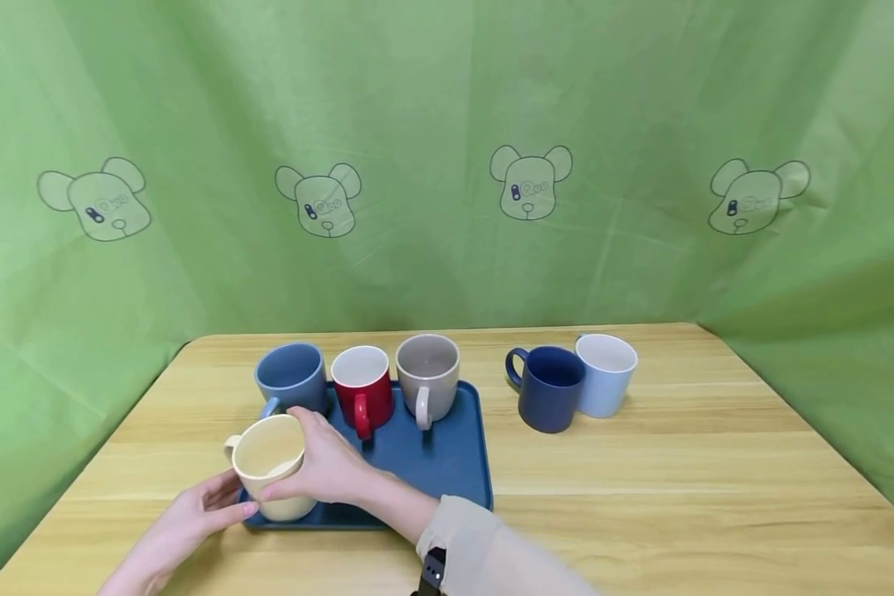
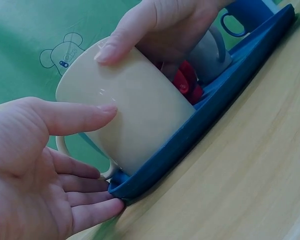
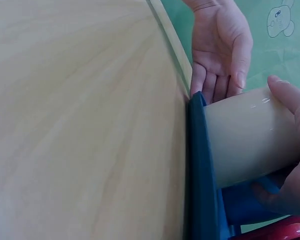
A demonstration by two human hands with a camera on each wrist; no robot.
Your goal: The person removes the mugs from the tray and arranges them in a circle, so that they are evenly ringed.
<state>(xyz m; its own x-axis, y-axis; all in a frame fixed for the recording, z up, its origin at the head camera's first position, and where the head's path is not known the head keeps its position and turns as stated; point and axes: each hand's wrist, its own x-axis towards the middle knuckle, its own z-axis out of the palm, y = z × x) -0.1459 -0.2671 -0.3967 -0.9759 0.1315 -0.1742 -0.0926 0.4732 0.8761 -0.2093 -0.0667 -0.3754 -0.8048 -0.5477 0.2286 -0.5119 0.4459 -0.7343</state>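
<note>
A cream mug stands at the front left corner of the blue tray, its handle pointing left. My right hand grips it from the right, thumb on the near side and fingers round the far side. My left hand is at the mug's left, fingers fairly straight by the tray corner, with the thumb overlapping the mug's wall in the left wrist view. Behind, a blue mug, a red mug and a grey mug stand in a row along the tray's back.
Right of the tray, a dark navy mug stands on the wooden table beside a light blue mug. A green curtain with printed bear heads hangs behind and around the table.
</note>
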